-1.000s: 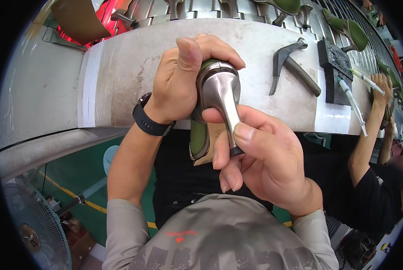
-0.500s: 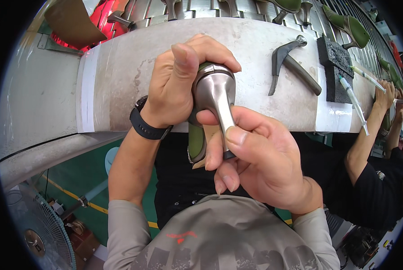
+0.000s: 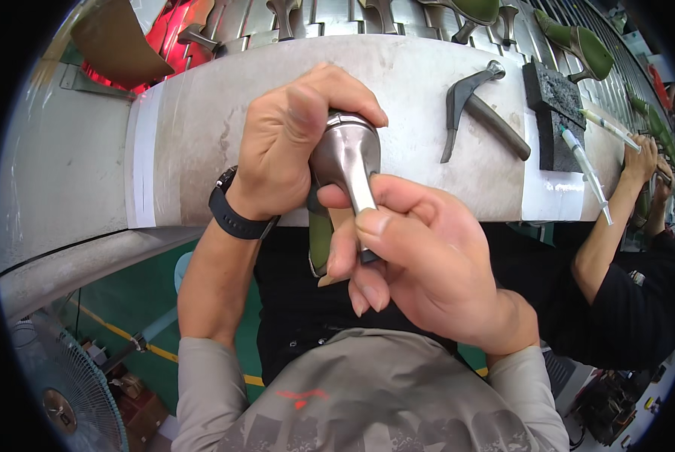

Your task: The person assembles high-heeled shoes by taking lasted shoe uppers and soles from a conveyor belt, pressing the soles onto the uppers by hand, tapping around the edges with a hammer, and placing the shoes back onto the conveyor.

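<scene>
A green high-heeled shoe point(image 3: 320, 242) is held up over the front edge of the bench, its shiny silver heel point(image 3: 351, 154) toward me. My left hand point(image 3: 284, 139), with a black watch on the wrist, wraps round the heel's wide end and the shoe. With thumb and fingers, my right hand point(image 3: 413, 248) pinches the heel's slim shaft near its dark tip. Below the heel, part of the green upper and a tan sole-like piece show between my hands. My palms hide the rest of the shoe.
On the pale bench point(image 3: 194, 143) lies a hammer point(image 3: 484, 113). Two syringes point(image 3: 587, 169) rest by a black block point(image 3: 556, 113). Several heels and green shoes point(image 3: 578, 49) stand on the slatted metal conveyor point(image 3: 322, 19). At the right, a co-worker's arm point(image 3: 616, 218) reaches in. A fan point(image 3: 58, 384) stands lower left.
Both hands and the shoe have shifted slightly left in the picture, the grip much the same. The bench items have also slid a little left, as the view has moved.
</scene>
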Action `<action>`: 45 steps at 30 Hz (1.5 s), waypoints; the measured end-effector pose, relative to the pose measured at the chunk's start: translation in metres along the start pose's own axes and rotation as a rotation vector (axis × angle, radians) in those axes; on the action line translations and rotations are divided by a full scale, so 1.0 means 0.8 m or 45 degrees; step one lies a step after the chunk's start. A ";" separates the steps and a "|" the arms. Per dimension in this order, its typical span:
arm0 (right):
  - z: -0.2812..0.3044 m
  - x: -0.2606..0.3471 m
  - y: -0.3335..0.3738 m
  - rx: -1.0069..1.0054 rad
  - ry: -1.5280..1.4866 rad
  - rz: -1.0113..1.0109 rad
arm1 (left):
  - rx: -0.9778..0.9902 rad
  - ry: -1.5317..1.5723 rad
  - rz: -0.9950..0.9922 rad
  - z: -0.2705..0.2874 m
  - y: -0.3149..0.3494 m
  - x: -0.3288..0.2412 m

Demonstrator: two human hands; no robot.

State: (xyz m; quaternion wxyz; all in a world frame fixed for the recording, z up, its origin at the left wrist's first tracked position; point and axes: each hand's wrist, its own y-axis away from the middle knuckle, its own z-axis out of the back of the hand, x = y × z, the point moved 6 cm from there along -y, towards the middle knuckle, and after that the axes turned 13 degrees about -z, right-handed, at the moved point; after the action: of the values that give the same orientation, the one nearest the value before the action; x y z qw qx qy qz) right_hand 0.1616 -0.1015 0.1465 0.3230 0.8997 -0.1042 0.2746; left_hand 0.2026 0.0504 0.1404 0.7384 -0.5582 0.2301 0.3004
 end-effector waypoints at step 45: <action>0.054 0.098 -0.062 -0.602 1.658 0.255 | -0.555 0.244 0.134 0.003 -0.006 0.072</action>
State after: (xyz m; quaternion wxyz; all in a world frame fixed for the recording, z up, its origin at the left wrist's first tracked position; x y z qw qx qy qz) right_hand 0.2629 -0.0916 0.1365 0.4799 0.4439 -0.0287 0.7561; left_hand 0.2474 0.0627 0.1056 0.5586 -0.7175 0.2576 0.3268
